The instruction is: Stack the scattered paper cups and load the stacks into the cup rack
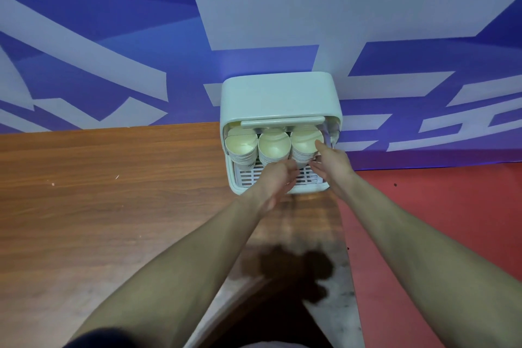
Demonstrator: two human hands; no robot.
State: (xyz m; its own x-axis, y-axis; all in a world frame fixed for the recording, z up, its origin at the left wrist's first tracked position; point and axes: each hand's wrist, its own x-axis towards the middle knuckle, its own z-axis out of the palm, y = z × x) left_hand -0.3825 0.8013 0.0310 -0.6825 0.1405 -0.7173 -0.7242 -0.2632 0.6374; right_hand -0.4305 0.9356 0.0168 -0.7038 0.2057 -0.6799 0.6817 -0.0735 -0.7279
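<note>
— Both hands are up at the rack, right of centre in the frame. What are they doing?

— My right hand (332,159) has its fingers round the right-hand stack (304,145), thumb at the rim. My left hand (278,178) is at the foot of that stack; I can't tell whether it grips or just steadies.

— How far along?

— Nearly done, I'd say. The table (113,192) across the left shows no loose cups. The rack (279,96) holds three stacks side by side: the left stack (241,147), the middle stack (274,145), and this one, still being seated.
</note>
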